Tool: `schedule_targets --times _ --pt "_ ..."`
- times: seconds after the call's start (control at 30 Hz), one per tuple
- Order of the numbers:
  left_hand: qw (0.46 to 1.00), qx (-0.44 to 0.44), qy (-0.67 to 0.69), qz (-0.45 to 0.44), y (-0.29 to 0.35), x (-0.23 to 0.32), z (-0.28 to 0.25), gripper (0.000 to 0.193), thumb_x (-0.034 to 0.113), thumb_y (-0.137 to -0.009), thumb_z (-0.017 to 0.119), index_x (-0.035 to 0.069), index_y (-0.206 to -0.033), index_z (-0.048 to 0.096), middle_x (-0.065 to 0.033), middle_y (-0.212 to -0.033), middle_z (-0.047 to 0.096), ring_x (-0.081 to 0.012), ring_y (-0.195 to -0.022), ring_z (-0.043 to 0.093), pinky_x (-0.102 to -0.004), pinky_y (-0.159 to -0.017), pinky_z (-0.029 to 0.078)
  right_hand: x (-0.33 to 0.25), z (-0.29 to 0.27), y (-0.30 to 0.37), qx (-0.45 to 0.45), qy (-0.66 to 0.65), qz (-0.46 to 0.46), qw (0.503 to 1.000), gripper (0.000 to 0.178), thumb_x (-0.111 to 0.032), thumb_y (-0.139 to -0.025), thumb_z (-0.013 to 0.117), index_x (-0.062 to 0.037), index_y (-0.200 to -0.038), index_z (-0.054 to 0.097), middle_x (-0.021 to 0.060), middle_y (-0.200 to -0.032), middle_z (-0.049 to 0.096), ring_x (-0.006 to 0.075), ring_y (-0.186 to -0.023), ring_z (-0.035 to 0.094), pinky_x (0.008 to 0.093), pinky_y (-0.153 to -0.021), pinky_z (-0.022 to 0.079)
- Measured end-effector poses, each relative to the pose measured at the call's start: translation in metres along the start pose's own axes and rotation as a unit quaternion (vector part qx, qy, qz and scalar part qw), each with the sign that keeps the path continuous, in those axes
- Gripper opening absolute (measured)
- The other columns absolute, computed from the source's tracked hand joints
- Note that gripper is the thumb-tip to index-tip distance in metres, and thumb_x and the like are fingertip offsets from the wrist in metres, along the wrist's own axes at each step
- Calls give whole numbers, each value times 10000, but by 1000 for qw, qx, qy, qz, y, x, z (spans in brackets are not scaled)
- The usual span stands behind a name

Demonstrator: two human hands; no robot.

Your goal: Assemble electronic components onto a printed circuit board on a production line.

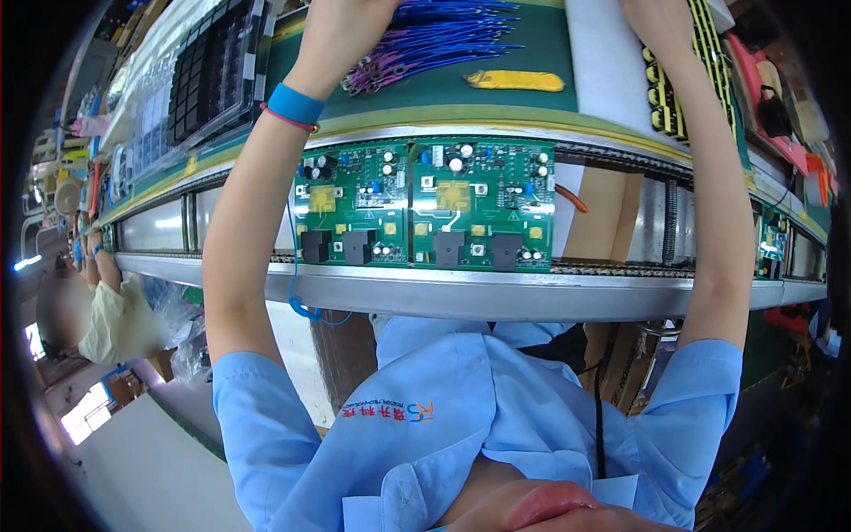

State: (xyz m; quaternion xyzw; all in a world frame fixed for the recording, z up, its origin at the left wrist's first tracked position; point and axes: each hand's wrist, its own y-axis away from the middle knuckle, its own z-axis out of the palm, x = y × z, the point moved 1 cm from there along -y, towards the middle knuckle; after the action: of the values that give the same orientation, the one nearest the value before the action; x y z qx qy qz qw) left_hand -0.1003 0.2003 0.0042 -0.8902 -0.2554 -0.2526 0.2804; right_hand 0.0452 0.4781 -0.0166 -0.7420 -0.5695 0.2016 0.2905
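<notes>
My left hand (341, 27) nears the bundle of blue wires (443, 35), lengthwise along the green bench (496, 102); both hands' grips I cannot tell.

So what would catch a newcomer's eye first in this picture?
Probably the pair of green circuit boards side by side on the conveyor rail at the centre, studded with black and yellow parts. Just beyond them, on the green bench, lies a bundle of blue and purple wires with a yellow strip beside it. The person's two forearms reach up past the boards, the left one wearing a blue wrist strap; both hands are cut off by the top edge.
</notes>
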Motion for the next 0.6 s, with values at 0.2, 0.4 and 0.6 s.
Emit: schedule_targets --times 0.2,0.4,0.6 --pt "948 116 290 -64 -4 -31 -1 213 171 -973 613 -5 -1066 687 -46 -892 700 -81 -758 610 -209 -672 482 -7 -1 3 -35 -45 42 997 275 -59 -774 692 -40 -1046 660 132 -1037 593 319 -1043 567 400 -917 452" --pt "927 189 317 64 -21 -30 -12 215 202 -983 619 10 -1047 691 1 -845 663 -50 -718 568 -199 -651 455 2 -2 7 -11 -25 43 999 295 -52 -790 681 -42 -1080 632 151 -1070 595 334 -1069 562 396 -947 443" --pt "936 22 171 307 18 4 -24 100 105 -826 734 100 -926 733 -19 -766 578 -134 -684 522 -267 -619 416 -5 -2 3 -59 -57 74 994 344 -44 -777 689 -13 -1108 602 163 -1106 598 347 -1090 554 405 -955 438"
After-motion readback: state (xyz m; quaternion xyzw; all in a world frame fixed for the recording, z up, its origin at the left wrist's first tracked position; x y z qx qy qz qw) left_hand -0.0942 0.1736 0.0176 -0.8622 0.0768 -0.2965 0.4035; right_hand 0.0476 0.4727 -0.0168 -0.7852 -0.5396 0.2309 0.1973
